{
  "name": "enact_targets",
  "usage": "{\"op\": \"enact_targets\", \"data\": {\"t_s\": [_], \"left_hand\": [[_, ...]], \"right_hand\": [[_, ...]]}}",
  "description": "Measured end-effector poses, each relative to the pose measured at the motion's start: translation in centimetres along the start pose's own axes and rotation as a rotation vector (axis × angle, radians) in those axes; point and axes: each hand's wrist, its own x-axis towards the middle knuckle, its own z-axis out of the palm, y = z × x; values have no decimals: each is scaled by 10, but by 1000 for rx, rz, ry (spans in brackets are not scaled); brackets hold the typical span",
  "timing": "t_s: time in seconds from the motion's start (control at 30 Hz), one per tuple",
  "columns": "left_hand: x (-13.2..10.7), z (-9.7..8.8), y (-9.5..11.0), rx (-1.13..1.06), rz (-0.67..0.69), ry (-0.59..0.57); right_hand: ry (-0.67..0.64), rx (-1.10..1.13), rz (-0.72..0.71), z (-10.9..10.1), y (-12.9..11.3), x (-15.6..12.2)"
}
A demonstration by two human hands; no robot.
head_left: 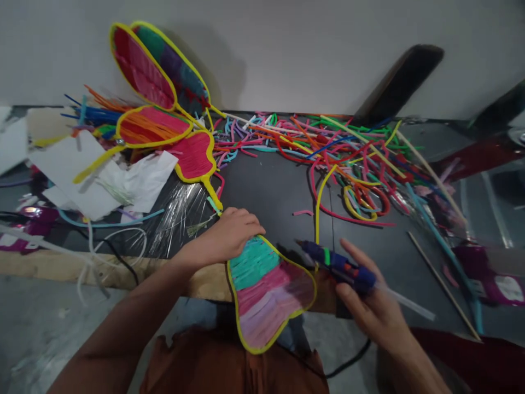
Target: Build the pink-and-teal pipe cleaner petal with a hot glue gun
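My left hand [225, 232] is closed over the narrow top of a wing-shaped panel [262, 301]. Teal, pink and lilac strands fill the panel, with a yellow pipe-cleaner border, and its wide end hangs past the table's front edge. To the right, my right hand [375, 306] grips a dark blue hot glue gun [340, 262]. Its nozzle points left, a little above the panel's right side, and a clear glue stick [410, 303] juts from the back. Just beyond my left hand lies a pink panel [194, 156] with a yellow border and stem.
Loose coloured pipe cleaners [287, 137] are heaped along the table's back. Finished yellow-edged panels [143, 71] lean against the wall at left. White paper scraps [77, 169] and clear strands [176, 213] lie left. A thin wooden stick [445, 287] and purple glue gun [488, 273] are at right.
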Motion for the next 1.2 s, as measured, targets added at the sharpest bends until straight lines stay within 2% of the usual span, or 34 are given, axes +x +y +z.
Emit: {"op": "enact_targets", "data": {"t_s": [0.1,0.23,0.47,0.63,0.93,1.07,1.2], "left_hand": [[2,0,-4,-56,15,-13],[2,5,-6,-74,6,16],[2,12,-6,-40,21,50],[3,15,-7,22,38,71],[0,7,-14,-21,0,35],[0,9,-15,-26,-22,60],[0,14,-15,-64,-31,104]], "right_hand": [[-111,-152,-98,13,-6,4],[-195,-194,-137,25,-16,11],[-159,-239,-132,34,-20,20],[-195,-274,-143,36,-21,25],[-189,-244,-149,39,-21,26],[-225,-205,-122,40,-20,25],[-202,-206,-79,42,-15,22]]}}
